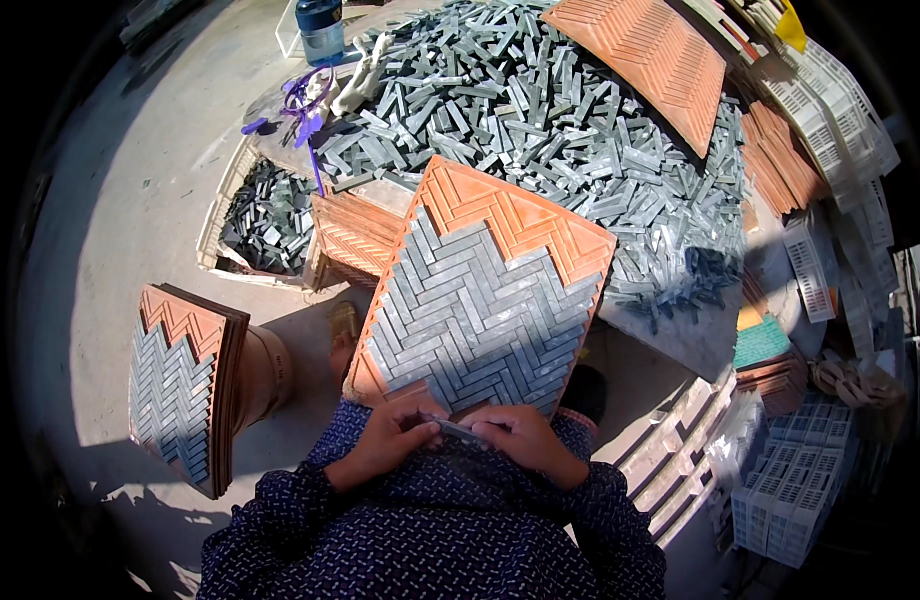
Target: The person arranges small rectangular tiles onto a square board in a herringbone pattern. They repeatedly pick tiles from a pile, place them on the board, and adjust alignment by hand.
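Between my two hands, close to my lap, is a small grey stone strip point(462, 431). My left hand point(395, 438) pinches its left end, and my right hand point(525, 440) has its fingers closed at the right end. Just beyond them an orange mould tray point(525, 208) rests tilted on my lap. Grey strips point(470, 310) fill most of its slots in a herringbone pattern. Its far corner shows bare orange zigzag slots, and a little orange shows at the near left edge. My fingers partly cover the tray's near edge.
A large heap of loose grey strips point(500, 90) covers the table ahead, with another orange tray point(650, 60) on it. Left stand a crate point(212, 235) of dark strips and a filled tray stack point(180, 390). White plastic crates point(795, 480) are at right. A blue bottle point(322, 35) stands far left.
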The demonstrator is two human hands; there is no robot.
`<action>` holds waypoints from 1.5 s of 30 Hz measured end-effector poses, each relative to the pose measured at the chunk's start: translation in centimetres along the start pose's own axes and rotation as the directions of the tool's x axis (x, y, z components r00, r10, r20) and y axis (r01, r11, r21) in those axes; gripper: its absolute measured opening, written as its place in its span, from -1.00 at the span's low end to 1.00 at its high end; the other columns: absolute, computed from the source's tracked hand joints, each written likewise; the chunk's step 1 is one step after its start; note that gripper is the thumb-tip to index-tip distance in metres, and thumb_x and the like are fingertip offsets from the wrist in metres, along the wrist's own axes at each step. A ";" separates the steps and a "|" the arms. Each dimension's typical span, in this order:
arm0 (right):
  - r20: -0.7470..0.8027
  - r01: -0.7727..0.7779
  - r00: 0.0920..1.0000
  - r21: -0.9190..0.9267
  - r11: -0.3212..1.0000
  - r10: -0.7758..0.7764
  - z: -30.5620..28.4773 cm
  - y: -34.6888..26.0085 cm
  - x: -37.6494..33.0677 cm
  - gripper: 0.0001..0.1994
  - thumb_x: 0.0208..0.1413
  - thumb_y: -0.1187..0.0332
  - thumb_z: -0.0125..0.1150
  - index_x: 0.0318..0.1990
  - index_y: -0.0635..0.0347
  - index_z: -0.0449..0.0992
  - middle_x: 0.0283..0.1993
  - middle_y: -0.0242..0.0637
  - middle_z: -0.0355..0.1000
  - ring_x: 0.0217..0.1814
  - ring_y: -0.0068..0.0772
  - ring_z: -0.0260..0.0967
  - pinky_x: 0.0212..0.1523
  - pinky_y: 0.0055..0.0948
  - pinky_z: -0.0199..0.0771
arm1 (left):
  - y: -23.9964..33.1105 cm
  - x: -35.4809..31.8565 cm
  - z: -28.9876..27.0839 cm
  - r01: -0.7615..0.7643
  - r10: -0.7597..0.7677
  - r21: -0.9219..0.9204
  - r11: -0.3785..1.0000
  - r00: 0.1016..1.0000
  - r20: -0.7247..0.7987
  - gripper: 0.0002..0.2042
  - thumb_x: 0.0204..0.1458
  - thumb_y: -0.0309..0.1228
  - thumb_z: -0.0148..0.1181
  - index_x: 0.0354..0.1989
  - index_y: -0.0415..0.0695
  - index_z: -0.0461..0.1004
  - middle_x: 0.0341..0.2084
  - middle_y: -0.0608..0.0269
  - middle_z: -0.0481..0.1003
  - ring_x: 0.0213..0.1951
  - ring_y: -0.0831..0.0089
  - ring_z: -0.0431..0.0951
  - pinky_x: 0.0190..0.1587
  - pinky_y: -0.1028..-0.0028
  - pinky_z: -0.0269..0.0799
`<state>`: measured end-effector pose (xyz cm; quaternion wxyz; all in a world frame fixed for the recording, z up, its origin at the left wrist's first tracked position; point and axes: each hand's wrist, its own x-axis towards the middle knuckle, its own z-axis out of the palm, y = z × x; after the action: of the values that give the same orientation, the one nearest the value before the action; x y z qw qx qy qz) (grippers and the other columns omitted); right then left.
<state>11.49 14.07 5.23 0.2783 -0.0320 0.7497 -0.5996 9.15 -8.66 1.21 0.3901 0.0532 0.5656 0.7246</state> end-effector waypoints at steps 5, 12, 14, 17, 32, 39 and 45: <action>0.101 0.089 0.991 -0.009 0.996 -0.088 -0.2 1.5 0.2 -0.75 0.06 0.34 0.17 -0.16 0.32 0.50 -0.35 -0.23 0.50 -0.30 -0.46 0.42 -0.25 -0.53 0.37 | 0.7 0.0 0.3 -0.279 0.297 0.512 0.812 0.954 0.049 -0.75 -0.06 -0.60 0.17 -0.15 -0.20 0.46 -0.39 0.23 0.52 -0.32 0.49 0.53 -0.27 0.52 0.44; -0.095 0.276 0.885 -0.681 0.679 -0.455 -1.0 2.3 0.7 -0.81 -0.15 0.44 0.21 -0.31 0.24 0.47 -0.32 -0.22 0.37 -0.22 -0.18 0.38 -0.24 -0.37 0.40 | 2.1 0.0 -0.3 -0.107 0.271 0.505 0.856 0.926 -0.262 -0.74 -0.07 -0.62 0.16 -0.15 -0.24 0.47 -0.30 0.13 0.52 -0.28 0.42 0.54 -0.23 0.48 0.47; -0.023 0.332 0.834 -0.777 0.535 -0.551 -1.2 2.9 1.0 -0.80 -0.22 0.46 0.20 -0.35 0.20 0.45 -0.35 -0.26 0.33 -0.25 -0.21 0.37 -0.26 -0.34 0.39 | 1.7 -0.1 -1.2 -0.118 0.287 0.537 0.835 0.927 -0.241 -0.74 -0.07 -0.64 0.14 -0.14 -0.27 0.44 -0.31 0.14 0.52 -0.27 0.45 0.54 -0.21 0.50 0.45; 0.017 0.329 0.826 -0.825 0.459 -0.563 -1.1 3.5 1.2 -0.79 -0.27 0.45 0.19 -0.36 0.17 0.45 -0.36 -0.32 0.33 -0.27 -0.29 0.35 -0.29 -0.37 0.36 | 1.4 -0.1 -1.4 -0.137 0.292 0.543 0.829 0.933 -0.211 -0.73 -0.06 -0.64 0.13 -0.12 -0.27 0.44 -0.27 0.12 0.52 -0.26 0.43 0.55 -0.20 0.49 0.47; -0.005 0.369 0.807 -0.777 0.510 -0.591 -0.4 4.0 1.8 -0.85 -0.24 0.48 0.14 -0.42 0.20 0.37 -0.36 -0.27 0.30 -0.27 -0.24 0.32 -0.27 -0.36 0.37 | 1.6 0.0 -0.9 -0.160 0.305 0.595 0.788 0.940 -0.150 -0.80 -0.03 -0.61 0.13 -0.19 -0.26 0.47 -0.26 0.08 0.52 -0.21 0.36 0.56 -0.18 0.47 0.48; -0.016 0.352 0.815 -0.780 0.517 -0.579 0.2 4.7 1.7 -0.86 -0.23 0.48 0.16 -0.45 0.21 0.36 -0.34 -0.24 0.31 -0.25 -0.23 0.33 -0.27 -0.38 0.37 | 1.4 0.7 -0.3 -0.157 0.295 0.599 0.785 0.945 -0.140 -0.82 -0.04 -0.57 0.16 -0.22 -0.24 0.48 -0.20 0.02 0.52 -0.15 0.24 0.55 -0.16 0.40 0.48; -0.277 0.254 0.798 -0.651 0.715 -0.535 -3.6 3.4 1.2 -0.86 -0.14 0.49 0.26 -0.39 0.26 0.44 -0.34 -0.20 0.39 -0.29 -0.19 0.39 -0.29 -0.38 0.42 | 0.3 1.9 0.0 -0.543 0.444 0.824 0.163 0.786 0.430 -0.71 -0.12 -0.50 0.09 -0.16 -0.23 0.45 -0.24 0.15 0.45 -0.16 0.20 0.47 -0.08 0.32 0.39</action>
<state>9.80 17.73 2.14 -0.0642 -0.1411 0.9133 -0.3766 7.68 -7.52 0.78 0.0575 0.4742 0.8020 0.3587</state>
